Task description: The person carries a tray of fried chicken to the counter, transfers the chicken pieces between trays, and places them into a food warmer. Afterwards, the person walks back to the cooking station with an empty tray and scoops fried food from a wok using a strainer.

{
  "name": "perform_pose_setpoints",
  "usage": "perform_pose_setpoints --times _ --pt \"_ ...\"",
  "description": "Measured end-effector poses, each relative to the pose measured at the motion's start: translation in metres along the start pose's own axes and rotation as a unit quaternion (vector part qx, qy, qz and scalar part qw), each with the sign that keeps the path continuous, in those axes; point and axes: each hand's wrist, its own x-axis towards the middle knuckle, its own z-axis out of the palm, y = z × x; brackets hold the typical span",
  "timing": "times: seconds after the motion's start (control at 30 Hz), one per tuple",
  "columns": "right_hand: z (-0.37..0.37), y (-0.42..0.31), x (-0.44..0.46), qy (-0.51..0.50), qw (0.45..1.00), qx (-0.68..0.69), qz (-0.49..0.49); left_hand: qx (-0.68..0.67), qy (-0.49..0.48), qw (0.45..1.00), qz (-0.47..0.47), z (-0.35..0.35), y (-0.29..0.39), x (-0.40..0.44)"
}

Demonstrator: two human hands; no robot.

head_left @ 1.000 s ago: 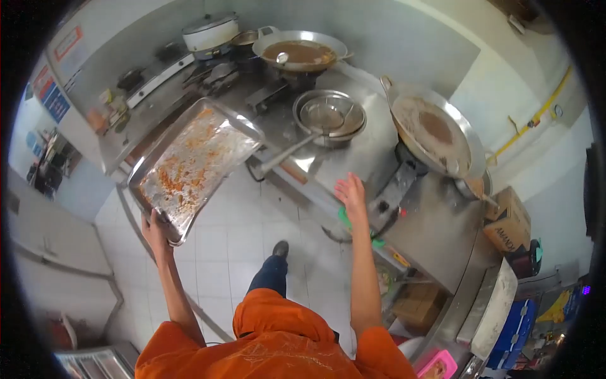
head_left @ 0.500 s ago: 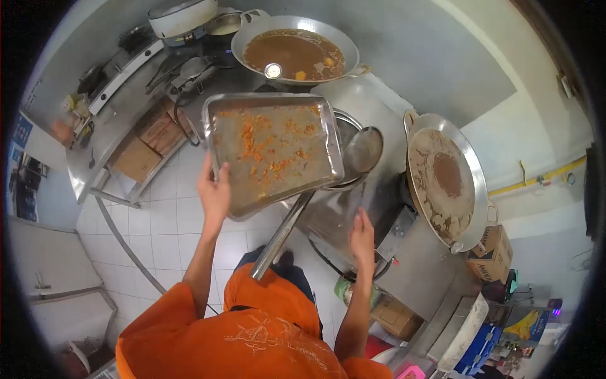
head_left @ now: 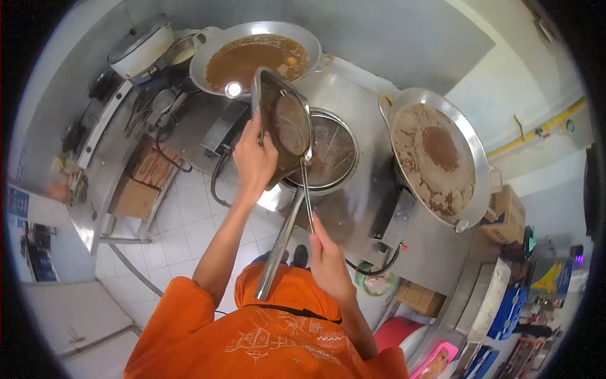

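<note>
My left hand (head_left: 255,158) grips the near edge of a metal tray (head_left: 271,114), which is tilted steeply over a round strainer (head_left: 331,151). The strainer rests on a metal bowl, and its long handle (head_left: 281,246) points toward me. In my right hand (head_left: 329,262), fingers closed, is the thin handle of a ladle (head_left: 307,196); its head is at the tray's inner face, partly hidden by the tray's rim. Some dark bits lie in the strainer's mesh.
A large wok of brown liquid (head_left: 252,60) stands behind the tray, with a round dial at its rim. Another wok (head_left: 435,158) with foamy liquid is at the right. Cardboard boxes (head_left: 136,198) sit under the left counter; a yellow pipe (head_left: 536,129) runs along the right wall.
The tray has moved right to the strainer and tipped from nearly flat to steep. My right hand, empty at first, has brought the ladle from the strainer against the tray.
</note>
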Motion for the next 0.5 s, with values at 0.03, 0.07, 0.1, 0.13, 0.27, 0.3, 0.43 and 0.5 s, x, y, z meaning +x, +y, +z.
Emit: perform_pose_setpoints --times 0.03,0.07,0.1,0.13,0.27,0.3,0.43,0.5 --pt "0.006 0.007 0.011 0.003 1.000 -0.007 0.022 -0.001 -0.007 1.000 0.008 0.002 0.002 0.001" --pt "0.011 0.013 0.022 0.006 0.999 -0.013 0.044 0.000 -0.006 1.000 0.015 0.003 0.003 0.002" --pt "0.014 0.026 0.036 0.014 0.999 -0.007 0.048 0.001 -0.005 1.000 0.022 0.004 0.005 0.001" --pt "0.013 0.041 0.050 0.010 0.996 -0.014 0.089 0.000 -0.013 1.000 0.027 0.004 0.007 0.000" --pt "-0.004 0.031 0.037 0.029 0.987 -0.046 0.152 0.048 0.009 0.997 0.066 0.006 0.011 0.002" --pt "-0.007 0.023 0.026 0.031 0.986 -0.045 0.156 0.070 0.025 0.994 0.085 0.006 0.010 0.000" --pt "-0.001 0.021 0.008 0.058 0.996 0.051 0.036 0.075 0.021 0.992 0.096 0.011 0.018 -0.005" --pt "0.014 0.034 0.017 0.048 0.995 0.086 0.033 0.061 0.008 0.993 0.096 0.014 0.024 -0.007"
